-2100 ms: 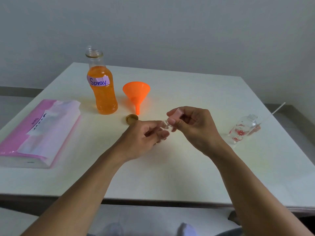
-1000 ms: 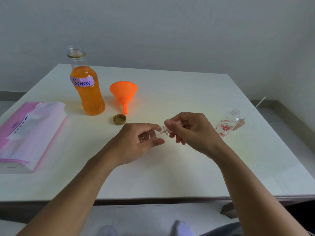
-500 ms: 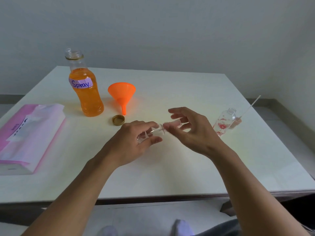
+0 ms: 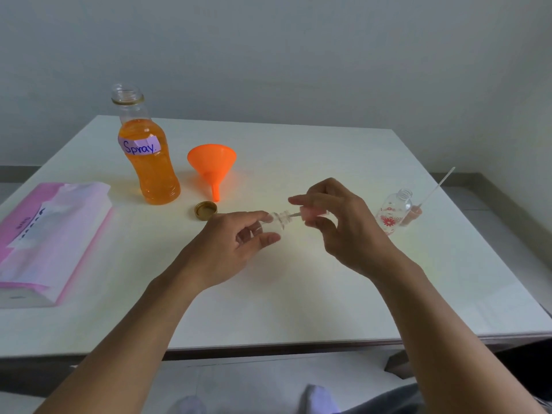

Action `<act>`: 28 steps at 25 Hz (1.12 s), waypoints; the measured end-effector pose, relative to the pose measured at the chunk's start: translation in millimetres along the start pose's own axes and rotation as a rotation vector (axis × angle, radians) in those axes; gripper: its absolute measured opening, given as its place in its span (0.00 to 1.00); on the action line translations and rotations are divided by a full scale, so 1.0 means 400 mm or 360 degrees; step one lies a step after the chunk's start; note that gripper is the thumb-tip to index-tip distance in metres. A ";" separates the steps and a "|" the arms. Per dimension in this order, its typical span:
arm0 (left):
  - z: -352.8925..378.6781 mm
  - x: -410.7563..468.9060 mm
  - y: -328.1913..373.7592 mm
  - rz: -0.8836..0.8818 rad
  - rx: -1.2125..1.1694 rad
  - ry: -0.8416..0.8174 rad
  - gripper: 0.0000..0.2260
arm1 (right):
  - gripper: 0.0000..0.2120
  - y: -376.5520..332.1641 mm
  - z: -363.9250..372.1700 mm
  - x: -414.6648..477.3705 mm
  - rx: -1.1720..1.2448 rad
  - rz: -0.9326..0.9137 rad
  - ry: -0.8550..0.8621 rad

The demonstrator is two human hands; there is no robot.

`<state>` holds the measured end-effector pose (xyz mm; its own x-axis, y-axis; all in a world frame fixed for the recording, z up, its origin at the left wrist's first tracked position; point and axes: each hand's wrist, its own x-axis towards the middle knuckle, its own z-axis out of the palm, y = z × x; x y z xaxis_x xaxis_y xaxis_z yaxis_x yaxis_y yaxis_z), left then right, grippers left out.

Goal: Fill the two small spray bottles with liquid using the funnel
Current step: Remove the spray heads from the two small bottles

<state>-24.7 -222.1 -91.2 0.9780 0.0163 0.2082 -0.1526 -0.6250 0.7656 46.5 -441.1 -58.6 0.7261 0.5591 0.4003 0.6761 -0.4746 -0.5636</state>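
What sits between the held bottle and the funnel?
Only the gold cap, lying flat on the table left of the bottle and near the funnel spout. It is low, so a lifted path looks clear. The spray head is already out of the neck.

funnel (image 4: 212, 163) right of big bottle (image 4: 147, 153), cap (image 4: 205, 210) before funnel

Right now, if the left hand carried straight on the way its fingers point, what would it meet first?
The left hand points right, holding the small clear bottle. It would likely first meet the right hand, which holds the pink spray cap just off the bottle's neck; depth is unclear.
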 end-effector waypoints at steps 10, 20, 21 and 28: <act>-0.017 0.009 -0.009 -0.0025 -0.0166 0.0290 0.17 | 0.11 0.056 0.002 -0.009 -0.0036 0.0479 0.0478; 0.031 0.012 -0.013 -0.0106 -0.0294 0.0290 0.16 | 0.06 0.090 0.094 0.011 -0.0025 0.0685 0.0486; 0.043 0.011 -0.007 -0.0103 -0.0366 0.0301 0.16 | 0.05 0.095 0.097 0.012 -0.0004 0.0708 0.0503; 0.148 0.049 0.035 -0.0180 -0.0466 0.0347 0.17 | 0.22 0.098 0.065 0.013 0.0040 0.0961 0.0274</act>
<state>0.7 -276.5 -112.5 0.9424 0.2577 0.2131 -0.1106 -0.3611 0.9259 73.7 -439.0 -97.5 0.9902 0.0788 0.1156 0.1389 -0.6550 -0.7428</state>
